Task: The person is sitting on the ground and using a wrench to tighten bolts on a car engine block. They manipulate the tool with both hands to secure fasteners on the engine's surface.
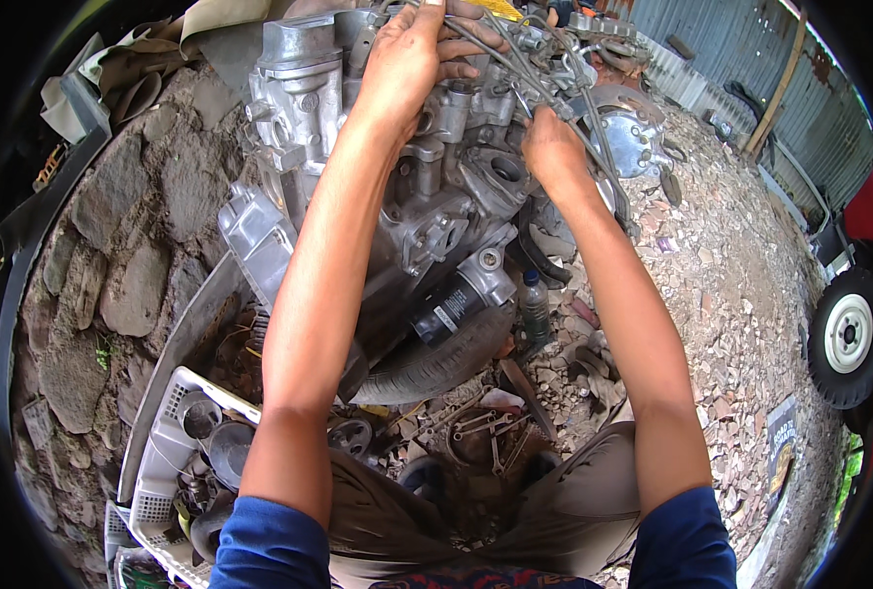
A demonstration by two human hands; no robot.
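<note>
A grey metal engine (422,231) fills the upper middle, its ports and bolt bosses facing me. My left hand (407,64) is over its top. Dark cables (515,64) run between its thumb and greasy fingers, which are bent around them. Lower and to the right, my right hand (554,147) is closed beside the engine's flank. A slim shiny metal tool (523,101) sticks out past its fingers; its far end is lost among the cables. Below the engine's right side sits a black cylindrical filter (446,312).
Under the engine lies a tyre (436,365), with a plastic bottle (534,309) beside it. Several wrenches (491,424) lie between my legs. A white crate (162,471) of parts stands at lower left, by a stone wall (132,285). Gravel (741,344) spreads right, towards a wheel (847,337).
</note>
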